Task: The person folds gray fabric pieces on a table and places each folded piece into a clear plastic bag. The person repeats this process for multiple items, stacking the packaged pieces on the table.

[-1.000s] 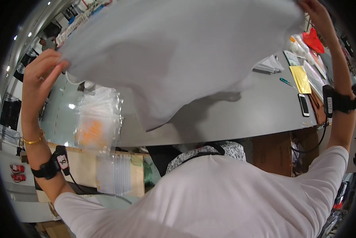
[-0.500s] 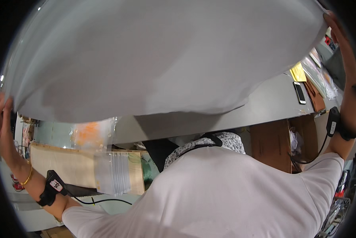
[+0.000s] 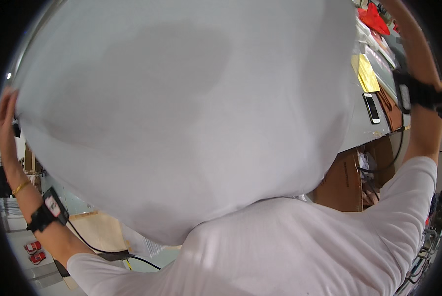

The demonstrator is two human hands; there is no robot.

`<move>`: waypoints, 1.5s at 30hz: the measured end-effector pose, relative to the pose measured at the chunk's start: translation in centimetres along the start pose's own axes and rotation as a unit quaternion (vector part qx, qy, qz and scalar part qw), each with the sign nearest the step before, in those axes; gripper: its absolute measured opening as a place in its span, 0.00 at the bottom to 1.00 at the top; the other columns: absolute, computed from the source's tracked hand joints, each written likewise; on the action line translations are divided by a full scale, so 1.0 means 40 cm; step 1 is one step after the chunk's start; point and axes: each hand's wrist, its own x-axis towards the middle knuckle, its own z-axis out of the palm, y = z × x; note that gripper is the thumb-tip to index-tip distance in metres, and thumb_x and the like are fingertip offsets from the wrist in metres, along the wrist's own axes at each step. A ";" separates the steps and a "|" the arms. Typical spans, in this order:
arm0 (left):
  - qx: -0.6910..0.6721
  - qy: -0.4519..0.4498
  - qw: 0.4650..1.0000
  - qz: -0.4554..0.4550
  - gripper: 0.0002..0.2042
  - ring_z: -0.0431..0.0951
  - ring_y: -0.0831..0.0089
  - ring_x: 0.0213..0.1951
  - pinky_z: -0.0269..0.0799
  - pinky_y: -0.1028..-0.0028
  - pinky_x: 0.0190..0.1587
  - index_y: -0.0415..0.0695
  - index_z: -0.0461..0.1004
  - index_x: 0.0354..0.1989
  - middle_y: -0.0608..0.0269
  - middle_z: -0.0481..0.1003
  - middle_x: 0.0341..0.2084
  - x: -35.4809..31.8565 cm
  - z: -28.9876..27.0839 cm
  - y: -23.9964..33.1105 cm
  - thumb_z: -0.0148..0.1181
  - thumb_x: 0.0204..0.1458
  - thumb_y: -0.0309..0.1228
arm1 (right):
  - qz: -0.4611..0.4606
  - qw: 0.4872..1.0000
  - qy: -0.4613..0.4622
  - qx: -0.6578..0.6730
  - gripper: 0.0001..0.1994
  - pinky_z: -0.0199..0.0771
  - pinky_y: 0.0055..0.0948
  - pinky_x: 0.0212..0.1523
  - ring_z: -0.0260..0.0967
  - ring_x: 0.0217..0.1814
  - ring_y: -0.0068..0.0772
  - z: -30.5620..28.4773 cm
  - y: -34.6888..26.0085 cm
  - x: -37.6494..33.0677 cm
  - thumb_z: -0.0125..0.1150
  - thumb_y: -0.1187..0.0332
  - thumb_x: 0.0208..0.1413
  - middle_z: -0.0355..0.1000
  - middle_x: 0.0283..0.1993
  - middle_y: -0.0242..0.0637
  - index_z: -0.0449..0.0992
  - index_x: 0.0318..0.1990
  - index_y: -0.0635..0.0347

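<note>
A large light-grey fabric sheet (image 3: 181, 123) billows in front of me and fills most of the view. Its lower edge hangs down to my shirt and hides much of the table. At the far left, my left hand (image 3: 7, 111) is raised, with its fingers closed on the sheet's side edge. My right arm reaches up along the right rim; the hand itself lies beyond the top edge of the picture. Each forearm carries a black strapped-on device with a cable.
On the grey table (image 3: 351, 135) at right lie a phone (image 3: 371, 108), a yellow paper (image 3: 365, 74), brown material (image 3: 391, 111) and plastic bags. An open cardboard box (image 3: 339, 182) sits below the table edge. A pale board (image 3: 100, 229) shows at lower left.
The sheet has swung down and towards me, covering the table front and the middle of the view. My left hand has risen slightly; my right hand has moved up out of view.
</note>
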 end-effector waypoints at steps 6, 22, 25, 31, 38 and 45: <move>-0.141 -0.105 0.984 -0.034 0.15 0.69 0.72 0.61 0.60 0.70 0.67 0.50 0.76 0.57 0.70 0.75 0.55 0.119 0.507 -0.099 0.64 0.63 0.37 | -0.043 0.995 -0.005 0.089 0.06 0.72 0.39 0.36 0.73 0.33 0.38 0.480 0.179 0.216 0.68 0.71 0.53 0.75 0.28 0.42 0.78 0.33 0.63; -0.126 -0.354 0.924 0.067 0.23 0.72 0.46 0.61 0.69 0.54 0.64 0.41 0.76 0.55 0.49 0.75 0.57 -0.701 0.581 0.500 0.72 0.49 0.33 | -0.077 0.913 -0.307 0.257 0.33 0.69 0.46 0.67 0.66 0.70 0.54 0.611 -0.137 -0.662 0.79 0.66 0.41 0.70 0.67 0.43 0.75 0.60 0.57; -0.098 -0.216 0.970 -0.056 0.23 0.74 0.45 0.57 0.71 0.55 0.61 0.40 0.76 0.52 0.49 0.75 0.53 -0.832 0.541 0.567 0.73 0.47 0.30 | -0.053 0.933 -0.273 0.227 0.32 0.69 0.46 0.67 0.64 0.72 0.53 0.593 -0.191 -0.769 0.76 0.73 0.42 0.69 0.67 0.41 0.75 0.59 0.58; -0.080 -0.110 0.976 -0.172 0.11 0.76 0.54 0.43 0.73 0.60 0.47 0.36 0.75 0.41 0.54 0.75 0.39 -0.980 0.571 0.507 0.64 0.48 0.18 | -0.056 0.957 -0.207 0.197 0.25 0.73 0.44 0.66 0.67 0.69 0.52 0.629 -0.183 -0.809 0.62 0.86 0.44 0.71 0.65 0.40 0.76 0.54 0.63; -0.109 -0.030 0.929 -0.352 0.10 0.75 0.59 0.40 0.73 0.63 0.42 0.37 0.74 0.40 0.55 0.74 0.36 -1.097 0.528 0.533 0.63 0.49 0.18 | -0.039 0.977 -0.153 0.140 0.22 0.77 0.40 0.60 0.72 0.63 0.48 0.626 -0.178 -0.851 0.60 0.86 0.45 0.75 0.61 0.36 0.77 0.50 0.62; 0.005 -0.068 0.992 -0.106 0.17 0.72 0.50 0.54 0.66 0.51 0.58 0.39 0.75 0.48 0.53 0.73 0.52 -1.071 0.560 0.598 0.68 0.49 0.24 | -0.044 0.982 -0.070 0.169 0.17 0.77 0.42 0.52 0.74 0.55 0.48 0.665 -0.157 -0.866 0.61 0.85 0.42 0.77 0.53 0.37 0.76 0.42 0.60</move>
